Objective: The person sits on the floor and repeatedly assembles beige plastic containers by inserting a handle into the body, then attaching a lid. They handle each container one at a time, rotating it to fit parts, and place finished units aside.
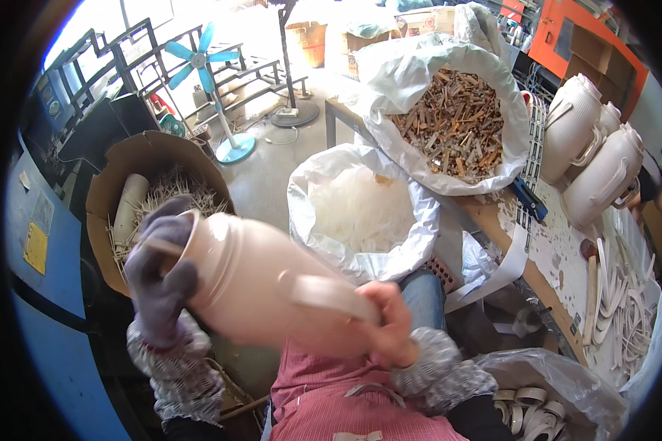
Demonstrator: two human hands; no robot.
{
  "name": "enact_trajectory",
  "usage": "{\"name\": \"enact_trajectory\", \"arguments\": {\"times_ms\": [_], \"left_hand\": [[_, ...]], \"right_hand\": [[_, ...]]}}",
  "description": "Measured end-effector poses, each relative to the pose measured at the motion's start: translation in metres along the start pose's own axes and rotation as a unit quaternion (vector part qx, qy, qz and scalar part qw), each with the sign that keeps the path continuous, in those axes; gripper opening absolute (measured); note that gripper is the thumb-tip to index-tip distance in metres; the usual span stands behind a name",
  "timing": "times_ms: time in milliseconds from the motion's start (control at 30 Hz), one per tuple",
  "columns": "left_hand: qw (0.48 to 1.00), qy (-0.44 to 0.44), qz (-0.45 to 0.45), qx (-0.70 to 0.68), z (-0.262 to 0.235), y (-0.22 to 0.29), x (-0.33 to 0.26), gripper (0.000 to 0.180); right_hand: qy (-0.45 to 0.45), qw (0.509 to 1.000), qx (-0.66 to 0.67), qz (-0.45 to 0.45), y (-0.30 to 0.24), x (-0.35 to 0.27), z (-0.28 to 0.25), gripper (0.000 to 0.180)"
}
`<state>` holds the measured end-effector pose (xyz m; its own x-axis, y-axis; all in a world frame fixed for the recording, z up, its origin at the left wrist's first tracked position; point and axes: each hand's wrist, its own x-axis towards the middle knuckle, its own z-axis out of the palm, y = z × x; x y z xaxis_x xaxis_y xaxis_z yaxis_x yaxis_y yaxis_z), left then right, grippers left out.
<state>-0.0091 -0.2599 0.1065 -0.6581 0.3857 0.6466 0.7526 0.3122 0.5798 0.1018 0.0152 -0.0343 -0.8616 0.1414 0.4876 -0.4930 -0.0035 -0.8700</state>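
Observation:
A pale pinkish-beige plastic jug body [250,283] with a side handle [331,295] lies tilted across my lap, its wide open end up and to the left. My left hand [163,275], in a grey glove, grips the rim of that end. A small tan bit shows between its fingers, too unclear to name. My right hand [390,323], bare and slightly blurred, is closed round the lower end of the jug by the handle. The jug's far end is partly hidden behind that hand. A red apron [338,404] covers my lap beneath it.
A cardboard box [198,158] of thin plastic scraps stands left. White sacks hold cloudy film-like material [360,213] and brown chips [452,125]. Similar jugs [603,176], a mallet [590,294] and plastic strips [625,316] occupy the right bench. Below it, a clear bag [566,375] contains rings.

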Motion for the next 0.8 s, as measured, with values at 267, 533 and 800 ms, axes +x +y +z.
{"name": "enact_trajectory", "arguments": {"times_ms": [267, 533, 800], "left_hand": [[0.961, -0.141, -0.040, 0.235, -0.042, 0.021, -0.035, 0.022], [0.980, -0.075, 0.030, 0.182, -0.035, 0.008, -0.067, 0.034], [0.976, 0.085, -0.112, 0.167, -0.057, -0.024, -0.014, 0.026]], "right_hand": [[-0.273, 0.946, -0.055, -0.168, 0.080, 0.033, -0.002, 0.011], [-0.093, 0.787, -0.609, -0.016, 0.278, 0.115, -0.132, 0.020], [-0.103, 0.822, -0.552, 0.094, 0.276, 0.095, -0.142, 0.027]]}}
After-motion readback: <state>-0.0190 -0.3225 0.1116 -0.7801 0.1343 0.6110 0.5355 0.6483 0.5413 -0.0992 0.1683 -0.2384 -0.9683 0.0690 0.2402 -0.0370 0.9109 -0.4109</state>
